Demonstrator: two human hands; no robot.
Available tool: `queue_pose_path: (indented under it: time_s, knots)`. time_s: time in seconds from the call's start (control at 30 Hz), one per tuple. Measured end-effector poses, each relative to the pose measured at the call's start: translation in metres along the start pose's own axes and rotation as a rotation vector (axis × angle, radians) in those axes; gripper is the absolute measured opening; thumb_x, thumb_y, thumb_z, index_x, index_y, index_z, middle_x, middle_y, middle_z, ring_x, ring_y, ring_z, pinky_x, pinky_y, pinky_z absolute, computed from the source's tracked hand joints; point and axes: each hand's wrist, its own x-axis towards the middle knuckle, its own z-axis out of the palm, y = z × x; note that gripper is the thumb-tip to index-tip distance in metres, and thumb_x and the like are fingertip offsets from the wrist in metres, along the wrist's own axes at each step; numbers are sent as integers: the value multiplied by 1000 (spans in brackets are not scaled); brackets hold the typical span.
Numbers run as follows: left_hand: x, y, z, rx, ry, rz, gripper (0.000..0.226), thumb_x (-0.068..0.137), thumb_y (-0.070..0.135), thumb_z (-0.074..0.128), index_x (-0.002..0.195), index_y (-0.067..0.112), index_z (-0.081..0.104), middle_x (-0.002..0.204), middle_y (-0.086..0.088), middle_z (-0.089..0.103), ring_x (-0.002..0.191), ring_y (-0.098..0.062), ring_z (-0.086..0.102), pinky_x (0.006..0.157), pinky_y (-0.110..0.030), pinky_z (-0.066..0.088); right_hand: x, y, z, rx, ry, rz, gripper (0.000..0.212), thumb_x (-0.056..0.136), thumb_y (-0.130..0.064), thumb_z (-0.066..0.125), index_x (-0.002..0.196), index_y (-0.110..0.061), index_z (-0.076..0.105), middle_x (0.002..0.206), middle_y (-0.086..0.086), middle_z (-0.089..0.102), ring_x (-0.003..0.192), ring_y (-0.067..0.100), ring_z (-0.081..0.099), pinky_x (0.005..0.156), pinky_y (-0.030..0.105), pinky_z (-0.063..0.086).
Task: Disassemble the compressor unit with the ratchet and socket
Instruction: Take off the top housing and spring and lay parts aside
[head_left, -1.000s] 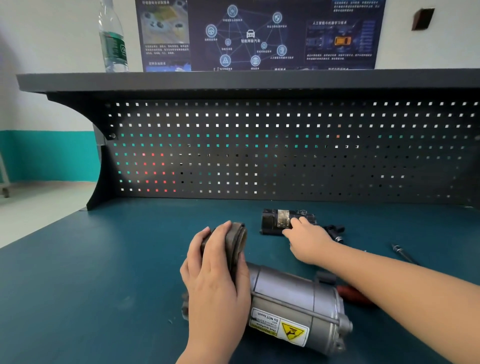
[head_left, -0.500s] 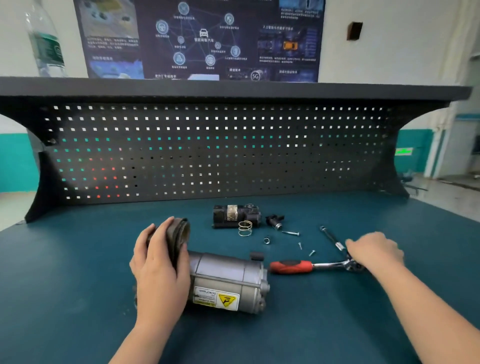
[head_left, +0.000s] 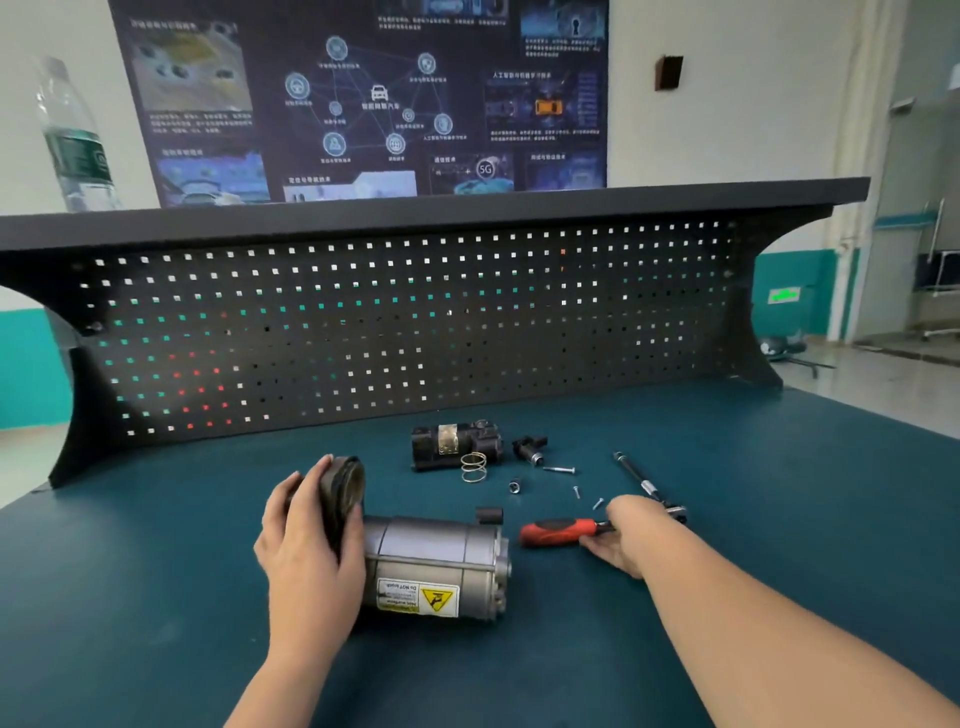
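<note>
Two hands: left hand (head_left: 306, 545) clasping one compressor (head_left: 436, 569), right hand (head_left: 631, 535) fingers apparently around one ratchet (head_left: 558, 531).

Bench (head_left: 156, 597): dark teal top, with a black perforated back panel (head_left: 395, 332) and a black shelf (head_left: 415, 213) over it.
Wall (head_left: 737, 104): white above, teal band below; a dark blue poster (head_left: 363, 98) hangs on it.
Shelf item: a clear water bottle (head_left: 72, 140) at the left.
Floor (head_left: 883, 374): pale and glossy at the right.

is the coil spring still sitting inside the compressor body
No, the coil spring lies loose on the bench beside the small black part, apart from the compressor body.
</note>
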Motion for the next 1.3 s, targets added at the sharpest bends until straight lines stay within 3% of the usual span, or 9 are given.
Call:
queue_pose_path:
  time_s: [0.1,0.27,0.5,0.7,0.9,1.0,1.1,1.2,1.3]
  knots:
    - [2,-2,-2,16,-18,25,54,87,17,61,135,31,41,136,-4,41,133,-16,26,105,-33,18,-8,-2,6,156,41,18,17,95,-1,44,96,8,58,103,22,67,61,40,60,14,35,29]
    - [1,-1,-1,-4,-5,21,54,87,17,62,134,35,41,135,1,38,130,-18,28,103,-34,20,-22,-4,6,284,-13,-153,9,96,-13,47,97,-12,55,85,12,65,22,19,49,24,22,40]
    - [1,-2,-2,-1,-27,18,55,88,19,62,134,38,39,137,2,37,133,-15,26,104,-29,17,-17,8,-8,210,-111,-463,21,91,-9,38,97,-3,57,84,23,62,33,12,39,31,15,28]
    - [0,9,-8,5,-58,11,56,87,14,63,135,34,41,137,-1,42,134,-15,27,106,-33,19,-36,-2,-15,-9,-99,-867,26,85,-10,44,60,-7,47,47,10,48,35,21,39,42,27,33]
    - [-1,58,-17,41,174,237,42,86,26,47,125,11,49,142,1,42,140,-22,23,111,-30,11,-75,-17,-33,64,-585,-852,39,93,-16,44,54,-14,46,45,6,43,36,17,35,37,20,28]
    - [10,100,-4,171,0,510,42,92,38,39,128,17,46,148,2,33,143,-21,17,114,-33,10,-88,-23,-48,50,-886,-766,39,88,-22,47,49,-17,44,42,5,39,31,12,29,33,16,28]
    - [26,128,14,415,-145,485,62,93,59,26,143,23,31,153,-1,27,145,-24,13,115,-41,3,-92,-23,-58,-23,-1117,-674,34,80,-30,56,52,-16,43,39,2,36,28,11,20,30,14,27]
    - [44,126,23,614,-327,482,49,94,52,26,126,23,48,120,2,52,119,-24,47,101,-37,28,-88,-24,-60,-14,-1283,-600,37,71,-32,74,52,-16,46,37,1,39,29,13,17,28,14,28]
    - [45,116,28,379,-479,424,21,99,34,39,94,16,49,85,5,45,85,-20,48,68,-25,28,-85,-26,-62,-21,-1263,-577,39,63,-33,81,53,-16,48,40,0,40,28,9,26,29,17,31]
